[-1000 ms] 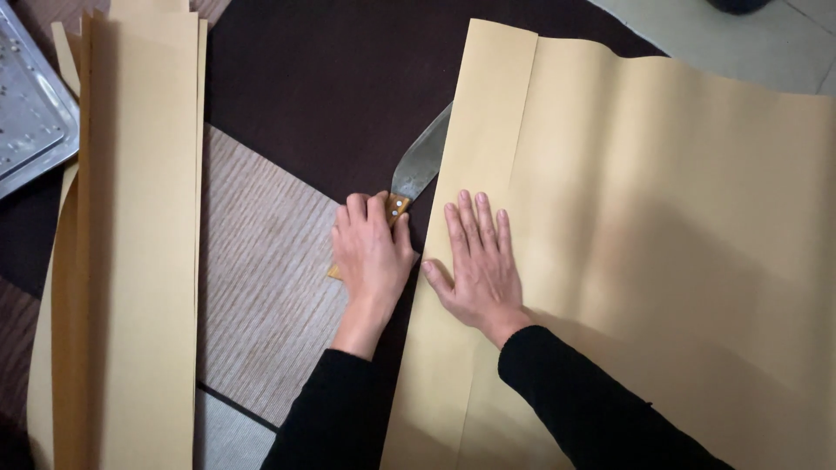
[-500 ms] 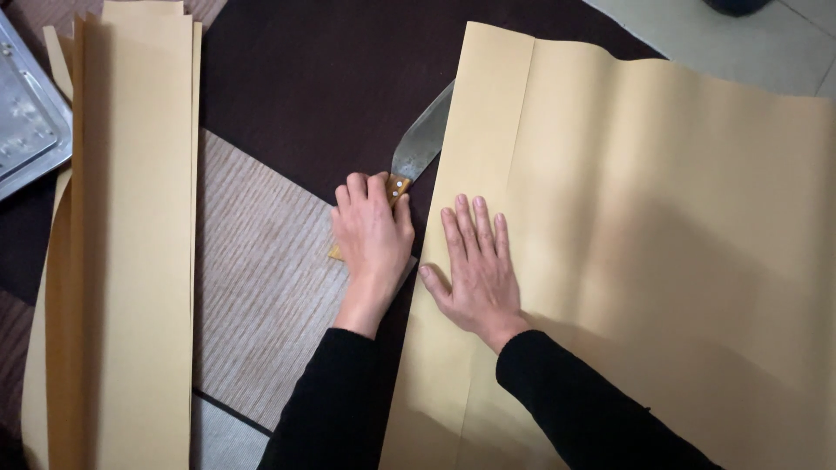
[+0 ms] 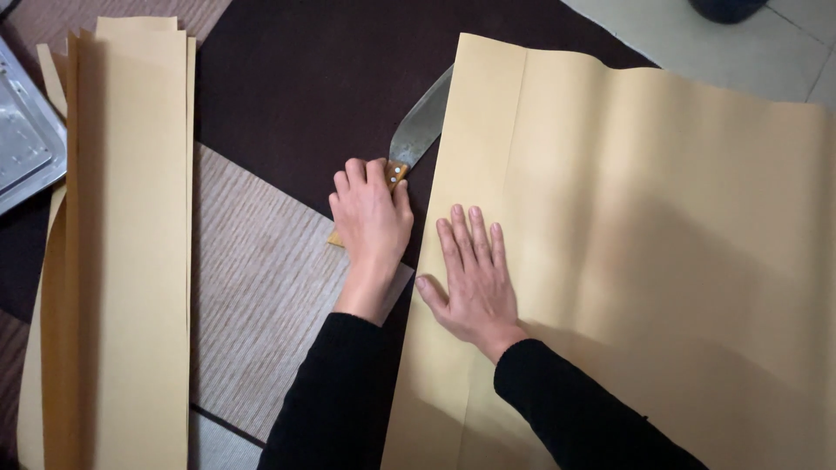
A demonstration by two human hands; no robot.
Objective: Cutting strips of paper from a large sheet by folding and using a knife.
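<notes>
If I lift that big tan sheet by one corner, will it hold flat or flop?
Probably flop: the big tan paper sheet looks thin, with soft waves along its top edge. It may slide easily, since the right hand presses it flat. The fold near the knife, gripped by the left hand, would likely bend first.

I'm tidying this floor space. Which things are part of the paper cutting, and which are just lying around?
In use:
- left hand gripping the knife
- right hand flat on the folded tan sheet

Lying about:
- stack of cut tan strips
- metal tray at the left edge
- dark object at the top right
</notes>
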